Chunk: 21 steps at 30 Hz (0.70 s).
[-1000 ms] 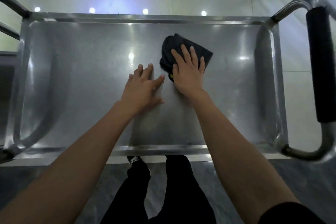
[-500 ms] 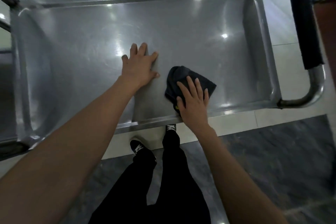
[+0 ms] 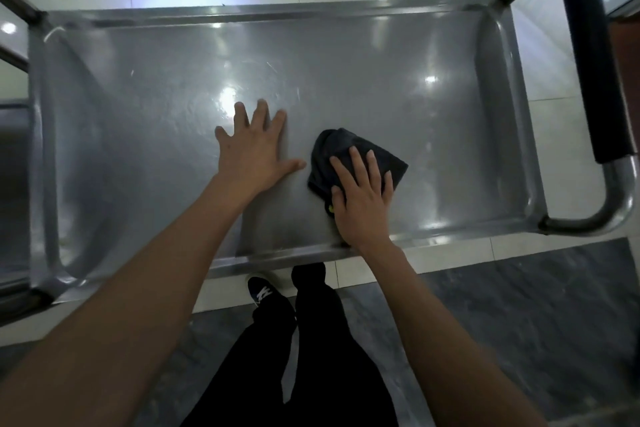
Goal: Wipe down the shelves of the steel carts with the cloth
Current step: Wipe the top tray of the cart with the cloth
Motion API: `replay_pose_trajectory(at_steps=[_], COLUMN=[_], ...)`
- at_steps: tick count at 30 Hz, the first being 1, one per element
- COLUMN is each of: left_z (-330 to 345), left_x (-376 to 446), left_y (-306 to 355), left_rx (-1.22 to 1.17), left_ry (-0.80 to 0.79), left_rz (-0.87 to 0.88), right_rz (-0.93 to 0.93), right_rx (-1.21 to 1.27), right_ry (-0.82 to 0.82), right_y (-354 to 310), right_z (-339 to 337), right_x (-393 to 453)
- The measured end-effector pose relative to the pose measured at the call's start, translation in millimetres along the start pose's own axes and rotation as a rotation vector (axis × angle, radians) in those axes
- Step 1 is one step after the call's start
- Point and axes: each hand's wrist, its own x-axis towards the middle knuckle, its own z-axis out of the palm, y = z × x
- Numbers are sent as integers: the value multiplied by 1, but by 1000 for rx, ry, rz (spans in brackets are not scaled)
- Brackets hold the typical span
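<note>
The right hand (image 3: 363,204) presses flat, ungrasping, on the crumpled dark cloth (image 3: 349,156) near the shiny steel shelf's (image 3: 346,55) front rim; beside it, the left hand (image 3: 252,152), flat and holding nothing, steadies the cart.

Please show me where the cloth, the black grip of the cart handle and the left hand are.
cloth (image 3: 346,149), head view, on the bare dark fabric above the fingers.
black grip (image 3: 595,66), head view, on its middle.
left hand (image 3: 251,152), head view, on its back.

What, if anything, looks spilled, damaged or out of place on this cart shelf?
Nothing stands out. The steel shelf shows only glare and faint smears; the right hand presses the dark cloth flat, and the left hand rests beside it.
</note>
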Motion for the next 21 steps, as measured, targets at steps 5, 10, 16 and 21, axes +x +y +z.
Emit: replay_pose_trajectory(at_steps=[5,10,16,21], left_z=[-7,-7,-6,-13], left_x=[12,17,15,20], left_y=[-23,-10,-15,-27], left_rx=[14,-46,-36,-47], left_ry=[-13,-125,-104,-162], left_rz=[68,-74,-62,-14], right_rz=[-59,-137,-244,-265], right_rx=[-12,-26,-47,-52], right_ry=[-29,-51,-61,-31], right_y=[-19,-42,-73,-76], right_z=[-10,-14,-11,-7], right_x=[86,170,258,263])
